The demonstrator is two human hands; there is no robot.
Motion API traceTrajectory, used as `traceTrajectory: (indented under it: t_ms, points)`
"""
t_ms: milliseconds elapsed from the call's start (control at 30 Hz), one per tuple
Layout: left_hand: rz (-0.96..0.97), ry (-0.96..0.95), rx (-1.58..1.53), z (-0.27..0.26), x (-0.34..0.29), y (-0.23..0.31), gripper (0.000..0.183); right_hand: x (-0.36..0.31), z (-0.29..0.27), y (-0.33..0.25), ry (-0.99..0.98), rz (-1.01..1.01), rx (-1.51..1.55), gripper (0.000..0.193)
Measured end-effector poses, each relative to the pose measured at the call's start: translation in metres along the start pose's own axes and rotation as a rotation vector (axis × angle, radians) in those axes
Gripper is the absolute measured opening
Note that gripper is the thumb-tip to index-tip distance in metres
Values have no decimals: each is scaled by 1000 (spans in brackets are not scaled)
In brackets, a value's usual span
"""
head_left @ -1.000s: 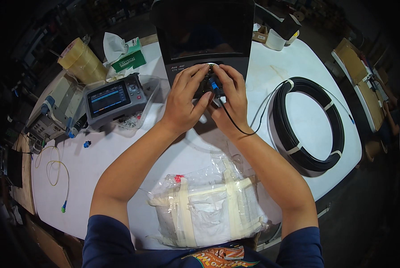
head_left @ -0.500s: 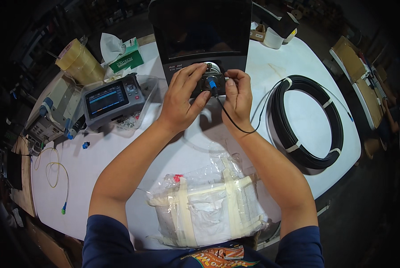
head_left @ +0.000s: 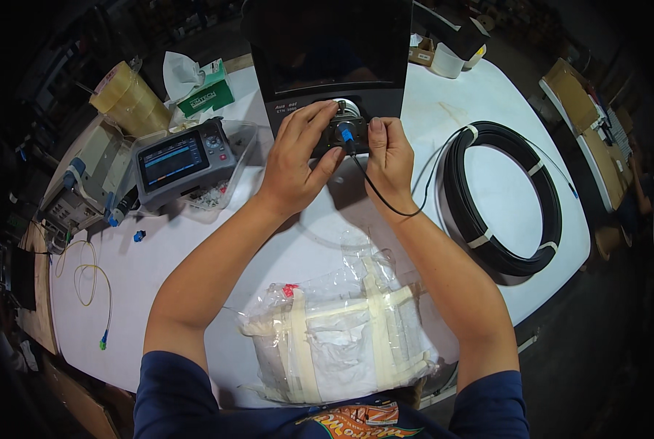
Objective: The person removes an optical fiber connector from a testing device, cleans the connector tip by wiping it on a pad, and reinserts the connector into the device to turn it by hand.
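Observation:
A black connector fixture sits on the front of a black monitor-like inspection device with a dark screen. A blue fiber connector is seated in the fixture, its black cable trailing down and right. My left hand wraps the fixture's left side, fingertips at its top and thumb below, beside the connector. At the fixture's right side my right hand is closed, thumb raised over curled fingers, on what looks like a small knob mostly hidden by the thumb.
Right of my arm lies a tied coil of black cable. To the left are a handheld tester, a plastic tray, a tissue box, tape rolls and a yellow fiber cord. A plastic-wrapped, taped bundle lies close to me.
My right thumb has shifted upward at the fixture's side, and the fingers have curled in, covering the small knob seen before. My left hand and the connector stay almost in place.

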State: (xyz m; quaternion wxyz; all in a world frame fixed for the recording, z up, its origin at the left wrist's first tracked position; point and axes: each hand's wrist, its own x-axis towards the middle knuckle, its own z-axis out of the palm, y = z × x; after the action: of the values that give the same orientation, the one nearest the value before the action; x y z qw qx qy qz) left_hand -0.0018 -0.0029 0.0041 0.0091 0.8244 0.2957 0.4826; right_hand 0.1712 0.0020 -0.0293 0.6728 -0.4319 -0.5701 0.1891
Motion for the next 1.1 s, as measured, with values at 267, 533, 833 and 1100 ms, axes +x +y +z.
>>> traceTrajectory:
  t_ms: [267,533,833,1100]
  points:
    - [-6,-1,9,-1,-1,0,58,1,-4,-5,-58,114,57,40]
    - [-2,4,7,-1,0,0,59,2,-2,1,-40,24,39,36]
    - [-5,-2,6,-1,0,0,60,3,-4,0,-7,33,120,36]
    - [-9,-1,-2,-1,-1,0,60,5,-6,-4,-88,49,-2,38]
